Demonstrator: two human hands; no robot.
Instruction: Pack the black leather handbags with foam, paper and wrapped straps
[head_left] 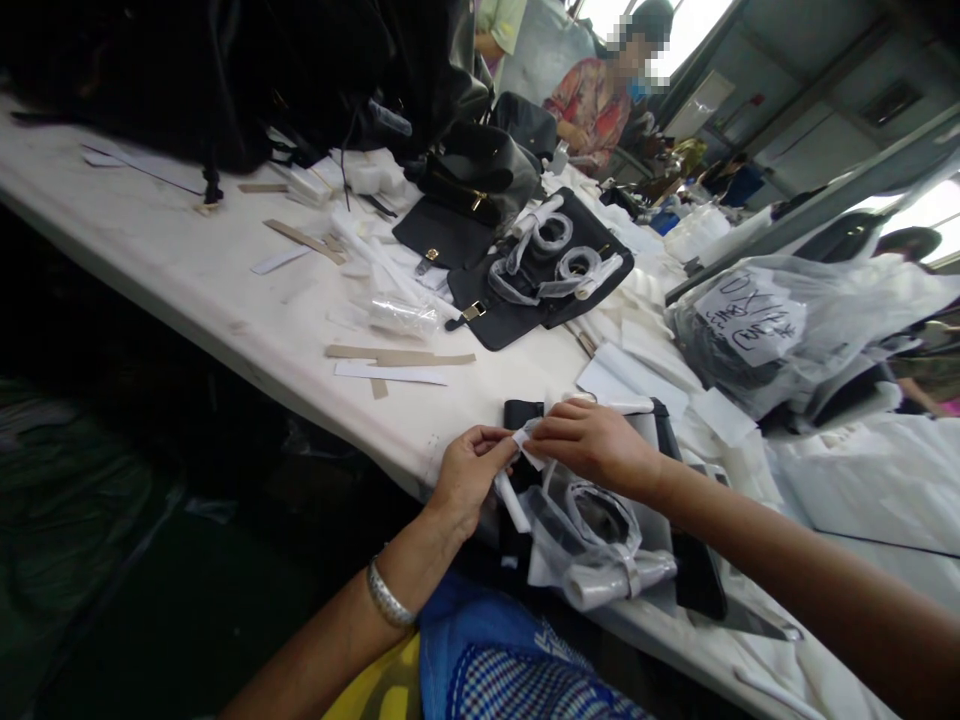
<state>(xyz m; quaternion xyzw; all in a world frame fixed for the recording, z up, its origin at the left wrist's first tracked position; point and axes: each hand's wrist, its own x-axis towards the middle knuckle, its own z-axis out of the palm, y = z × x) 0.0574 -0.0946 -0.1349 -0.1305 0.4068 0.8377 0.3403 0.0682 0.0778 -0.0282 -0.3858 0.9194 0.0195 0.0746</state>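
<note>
My left hand [471, 472] and my right hand [592, 442] meet at the near table edge, both pinching a small white strip of paper or foam wrap [525, 440]. Under them lies a black bag piece [686, 560] with straps wrapped in clear plastic and white foam [600, 550]. A silver bracelet [388, 597] circles my left wrist. Both hands have fingers closed on the white strip.
A long white table [225, 290] carries cardboard strips [397, 356], white paper slips, and more black bags with wrapped straps [544, 265]. Black bags [225, 70] pile up at far left. A clear plastic bag with a handwritten label [750, 320] sits right. Another person [600, 100] sits at the far end.
</note>
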